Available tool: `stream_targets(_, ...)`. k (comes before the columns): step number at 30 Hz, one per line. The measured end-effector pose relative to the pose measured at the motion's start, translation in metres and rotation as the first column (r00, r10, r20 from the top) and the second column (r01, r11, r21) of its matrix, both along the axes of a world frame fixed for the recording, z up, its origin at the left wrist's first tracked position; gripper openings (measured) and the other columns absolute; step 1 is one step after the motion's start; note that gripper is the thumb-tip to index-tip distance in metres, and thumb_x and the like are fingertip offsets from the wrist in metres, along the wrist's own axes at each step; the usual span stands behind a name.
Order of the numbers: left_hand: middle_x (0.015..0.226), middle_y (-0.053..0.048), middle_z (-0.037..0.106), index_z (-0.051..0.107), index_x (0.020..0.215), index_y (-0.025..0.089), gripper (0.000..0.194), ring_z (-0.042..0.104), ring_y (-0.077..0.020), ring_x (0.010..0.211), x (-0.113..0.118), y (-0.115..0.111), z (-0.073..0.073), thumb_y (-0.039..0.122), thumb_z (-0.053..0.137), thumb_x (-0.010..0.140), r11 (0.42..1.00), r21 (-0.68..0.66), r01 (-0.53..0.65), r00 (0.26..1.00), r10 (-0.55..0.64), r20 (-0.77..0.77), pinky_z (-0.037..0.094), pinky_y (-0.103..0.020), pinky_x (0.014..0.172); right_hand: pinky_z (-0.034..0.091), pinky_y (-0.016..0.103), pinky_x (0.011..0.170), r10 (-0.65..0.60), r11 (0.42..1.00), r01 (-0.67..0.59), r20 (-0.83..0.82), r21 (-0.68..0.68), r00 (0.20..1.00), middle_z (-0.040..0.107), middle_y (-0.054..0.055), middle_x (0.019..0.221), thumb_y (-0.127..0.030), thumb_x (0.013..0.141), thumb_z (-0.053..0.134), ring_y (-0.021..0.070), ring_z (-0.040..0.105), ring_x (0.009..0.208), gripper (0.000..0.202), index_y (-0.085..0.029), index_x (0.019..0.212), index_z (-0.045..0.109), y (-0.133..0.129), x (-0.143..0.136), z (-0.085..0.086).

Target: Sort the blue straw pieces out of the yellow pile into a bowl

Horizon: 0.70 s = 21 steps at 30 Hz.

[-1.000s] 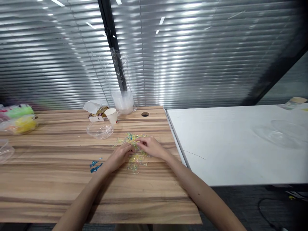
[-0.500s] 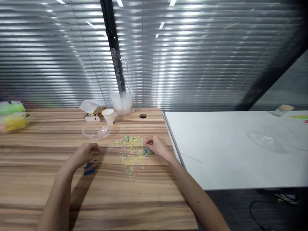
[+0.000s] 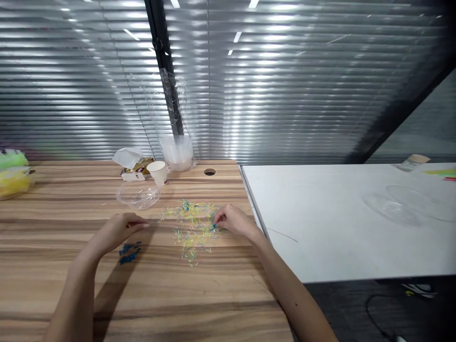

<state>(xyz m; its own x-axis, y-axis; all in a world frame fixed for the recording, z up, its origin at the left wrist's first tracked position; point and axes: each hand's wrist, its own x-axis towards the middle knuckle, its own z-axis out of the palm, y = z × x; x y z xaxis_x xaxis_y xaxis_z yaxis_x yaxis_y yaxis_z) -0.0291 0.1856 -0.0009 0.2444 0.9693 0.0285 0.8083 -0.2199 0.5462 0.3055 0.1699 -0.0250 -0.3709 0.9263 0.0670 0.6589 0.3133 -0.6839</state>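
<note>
The left hand (image 3: 114, 232) has withdrawn from the mixed strips (image 3: 192, 240) at centre frame, and now hovers near the separate blue pieces (image 3: 128, 258), lower left on the table (image 3: 171, 294); grip contents cannot be determined. The right hand (image 3: 235, 221) pinches at the strips' right edge, beside a blue scrap (image 3: 214, 226), hold unconfirmed.

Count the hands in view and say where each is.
2: the left hand just beyond the blue pieces, the right hand at the right side of the scattered yellowish bits.
</note>
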Motion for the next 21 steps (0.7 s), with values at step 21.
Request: stream_targets(21, 0.112, -0.006, 0.063, 0.040, 0.128, 0.022, 0.035, 0.057, -0.0190, 0.105, 0.127, -0.032, -0.046, 0.024, 0.041, 0.092, 0.842, 0.231, 0.487, 0.862, -0.506, 0.029, 0.044, -0.034, 0.092, 0.035, 0.019, 0.057, 0.095, 0.995, -0.096, 0.068, 0.006, 0.993, 0.067, -0.001, 0.071, -0.007, 0.070, 0.061, 0.0116, 0.056, 0.063, 0.017, -0.018, 0.078, 0.072, 0.000, -0.001, 0.000)
